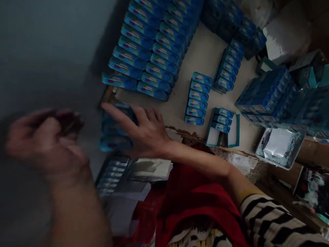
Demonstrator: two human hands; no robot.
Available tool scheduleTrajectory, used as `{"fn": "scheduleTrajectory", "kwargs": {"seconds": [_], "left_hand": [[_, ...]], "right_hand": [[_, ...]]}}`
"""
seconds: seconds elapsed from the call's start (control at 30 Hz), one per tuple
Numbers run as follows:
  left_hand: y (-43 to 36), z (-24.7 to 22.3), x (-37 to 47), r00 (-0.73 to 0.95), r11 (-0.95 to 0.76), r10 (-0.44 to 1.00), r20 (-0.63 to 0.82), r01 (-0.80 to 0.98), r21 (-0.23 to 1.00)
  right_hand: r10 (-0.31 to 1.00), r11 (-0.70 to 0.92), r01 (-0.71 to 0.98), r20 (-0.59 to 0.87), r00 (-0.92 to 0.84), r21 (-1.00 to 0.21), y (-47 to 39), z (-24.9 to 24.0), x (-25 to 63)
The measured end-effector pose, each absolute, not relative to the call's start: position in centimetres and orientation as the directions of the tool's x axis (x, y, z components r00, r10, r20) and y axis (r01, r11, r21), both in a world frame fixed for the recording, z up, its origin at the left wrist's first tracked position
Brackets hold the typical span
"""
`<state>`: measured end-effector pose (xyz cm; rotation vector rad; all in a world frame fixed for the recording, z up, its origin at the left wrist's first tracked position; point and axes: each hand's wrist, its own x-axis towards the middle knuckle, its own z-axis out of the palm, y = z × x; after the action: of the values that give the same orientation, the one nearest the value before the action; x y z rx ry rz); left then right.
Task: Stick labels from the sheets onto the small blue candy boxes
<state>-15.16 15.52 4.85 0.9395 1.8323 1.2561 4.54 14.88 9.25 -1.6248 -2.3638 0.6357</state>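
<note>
My right hand (144, 132) has its fingers spread over several blue packs (114, 142) at the table's left corner, touching or just above them; its palm side is hidden. To the left, my left hand (48, 137) is raised and blurred, its fingers curled round something dark and small that I cannot make out. Beyond my right hand, a big double row of blue packs (154, 51) stands on the table. Nearer the middle, a short row of blue packs (196, 99) lies beside an open box (233, 132) and a few more packs.
The pale table (203, 48) carries wrapped stacks of blue boxes (264, 92) on the right and a clear plastic tray (280, 147) at its near right edge. A grey wall (51, 51) stands at the left. Below the edge are trays of silvery pieces (113, 173).
</note>
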Motion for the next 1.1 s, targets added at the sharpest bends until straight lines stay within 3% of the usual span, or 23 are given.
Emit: {"fn": "scheduleTrajectory", "kwargs": {"seconds": [0.07,0.13,0.2,0.3,0.37,0.4,0.5,0.6,0.73,0.9,1.1], "left_hand": [[10.2,4.2,-13.1,-0.667,0.401,0.726,-0.167,0.213,0.891],[5.1,2.9,-9.4,-0.645,0.593,0.695,-0.318,0.263,0.761],[0.8,1.9,-3.9,-0.434,0.598,0.789,-0.435,0.379,0.706],[-3.4,1.9,6.6,0.078,0.335,0.891,-0.446,0.550,0.765],[-4.1,2.4,13.8,0.345,0.148,0.823,-0.451,0.637,0.757],[-3.9,2.5,16.9,0.388,0.086,0.787,-0.479,0.701,0.708],[-2.3,2.1,23.7,0.319,0.007,0.745,-0.585,0.874,0.485],[-0.9,1.0,26.0,0.208,0.005,0.772,-0.601,0.943,0.332],[-0.2,0.3,25.9,0.245,-0.042,0.755,-0.608,0.944,0.329],[0.6,0.8,26.4,0.277,-0.064,0.702,-0.656,0.942,0.330],[0.7,0.5,27.3,0.345,-0.124,0.658,-0.669,0.926,0.356]], "right_hand": [[0.909,0.333,0.744,-0.012,-0.416,-0.579,10.1,11.8,10.2],[0.929,0.309,0.674,0.061,-0.366,-0.671,5.1,13.4,16.3],[0.957,0.266,0.674,0.102,-0.273,-0.689,0.7,14.3,22.3],[0.987,0.162,0.814,0.108,-0.122,-0.558,-3.4,14.5,30.6],[0.981,0.146,0.894,0.177,-0.076,-0.424,-4.0,13.7,35.4],[0.973,0.158,0.915,0.215,-0.081,-0.370,-3.7,13.0,37.5],[0.949,0.244,0.921,0.271,-0.162,-0.305,-1.5,9.4,42.4],[0.933,0.321,0.888,0.271,-0.237,-0.329,0.5,5.3,45.1],[0.960,0.279,0.876,0.138,-0.244,-0.394,1.3,2.3,46.7],[0.969,0.212,0.899,-0.039,-0.245,-0.382,1.6,3.1,46.5],[0.985,0.164,0.978,-0.035,-0.170,-0.128,4.0,2.7,44.7]]}}
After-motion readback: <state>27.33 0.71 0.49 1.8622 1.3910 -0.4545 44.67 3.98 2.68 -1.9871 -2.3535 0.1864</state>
